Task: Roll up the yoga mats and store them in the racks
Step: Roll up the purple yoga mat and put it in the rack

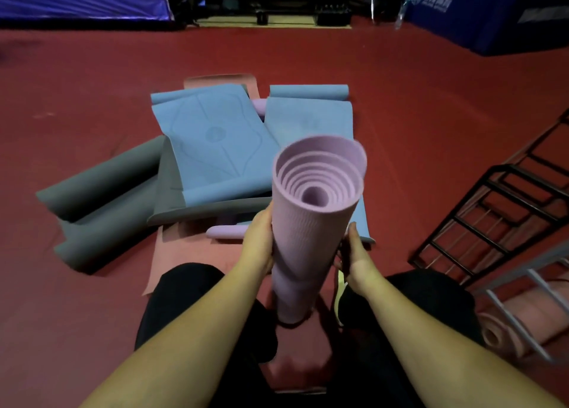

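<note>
Both hands' grip round upright purple roll (311, 232); blue mats (215, 149) ahead, black rack (492, 210) at right.

Both hands, left (258, 238) and right (354, 253), gripping upright rolled lilac mat (308, 238), blue mats (215, 149) behind

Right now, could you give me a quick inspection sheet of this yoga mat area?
Surface: red floor, a pink mat spread flat near the knees.
Job's things: rolled lilac mat stood on end, layers telescoped at the top; black rack at right; grey rack holding a rolled pink mat.
Clutter: blue mats and grey mats lying loose, partly unrolled.
Fingers: left hand and right hand hold the lilac roll.
Cables: nothing seen.
Surroundings: blue padding, dark equipment behind.
</note>
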Motion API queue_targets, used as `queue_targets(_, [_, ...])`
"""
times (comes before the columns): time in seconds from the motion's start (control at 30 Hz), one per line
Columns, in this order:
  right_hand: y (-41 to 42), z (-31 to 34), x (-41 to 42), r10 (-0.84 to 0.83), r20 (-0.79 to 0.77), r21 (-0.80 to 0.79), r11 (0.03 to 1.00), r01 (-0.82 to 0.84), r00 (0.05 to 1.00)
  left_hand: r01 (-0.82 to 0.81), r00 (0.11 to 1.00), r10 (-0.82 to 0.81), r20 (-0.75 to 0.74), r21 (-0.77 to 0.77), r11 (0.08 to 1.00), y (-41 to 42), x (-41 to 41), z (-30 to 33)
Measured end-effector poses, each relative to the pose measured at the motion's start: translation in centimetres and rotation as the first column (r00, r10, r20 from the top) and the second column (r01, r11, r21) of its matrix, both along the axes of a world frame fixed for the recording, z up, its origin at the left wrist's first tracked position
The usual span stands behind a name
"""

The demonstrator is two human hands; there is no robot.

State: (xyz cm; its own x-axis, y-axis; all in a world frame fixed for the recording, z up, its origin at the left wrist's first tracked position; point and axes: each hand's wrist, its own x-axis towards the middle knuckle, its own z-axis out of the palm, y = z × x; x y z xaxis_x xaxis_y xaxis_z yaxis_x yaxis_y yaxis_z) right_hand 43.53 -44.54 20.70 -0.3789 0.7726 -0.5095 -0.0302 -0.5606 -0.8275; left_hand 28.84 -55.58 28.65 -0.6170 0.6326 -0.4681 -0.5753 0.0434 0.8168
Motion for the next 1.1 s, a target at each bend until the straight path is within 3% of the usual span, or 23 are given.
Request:
queue_targets(0.1, [-0.7,3.9,-0.3,0.085,0.017,0.107,0.99,-0.087,0.996,-0.109,0.983,0.114,-0.141,0.045,0.993,-1.0,-1.2,1.7])
queue_targets(0.17, [-0.9,6.6,-0.7,0.168,-0.111,0.233,0.963,-0.138,0.979,-0.081,0.993,0.097,-0.07,0.212,0.974,-1.7,-0.7,4.6])
queue_targets(0.23, [-1.7,8.8,-1.2,0.178,-0.197,0.305,0.946,-0.112,0.964,-0.003,0.99,0.042,-0.137,0.268,0.963,-2.4,0.1,5.4])
queue_targets(0.3, [-2.8,9.7,-1.5,0.167,-0.232,0.364,0.928,-0.074,0.958,0.074,0.937,-0.005,-0.349,0.184,0.98,-3.1,1.3,5.3])
queue_targets(0.37, [-3.6,10.4,-1.8,0.186,-0.195,0.413,0.906,-0.092,0.963,0.038,0.904,0.012,-0.427,0.108,0.993,-3.0,1.3,5.2])
queue_targets(0.5, [-3.7,11.8,-2.6,0.137,-0.17,0.413,0.909,-0.056,0.976,0.009,0.916,0.017,-0.4,0.064,0.998,-1.6,0.7,6.4])
queue_targets(0.7, [-3.0,12.2,-1.3,0.09,-0.22,0.427,0.904,0.013,0.971,0.044,0.905,0.016,-0.426,0.131,0.99,-1.3,0.8,6.6])
queue_targets(0.87, [-4.2,6.8,0.4,0.163,-0.078,0.395,0.911,-0.12,0.984,0.184,0.906,-0.188,-0.378,-0.049,0.982,-2.5,1.4,2.6])
queue_targets(1.1, [-2.9,10.4,-0.2,0.096,-0.092,0.362,0.93,-0.057,0.991,0.143,0.952,-0.123,-0.279,0.052,0.988,-1.2,1.9,5.0])
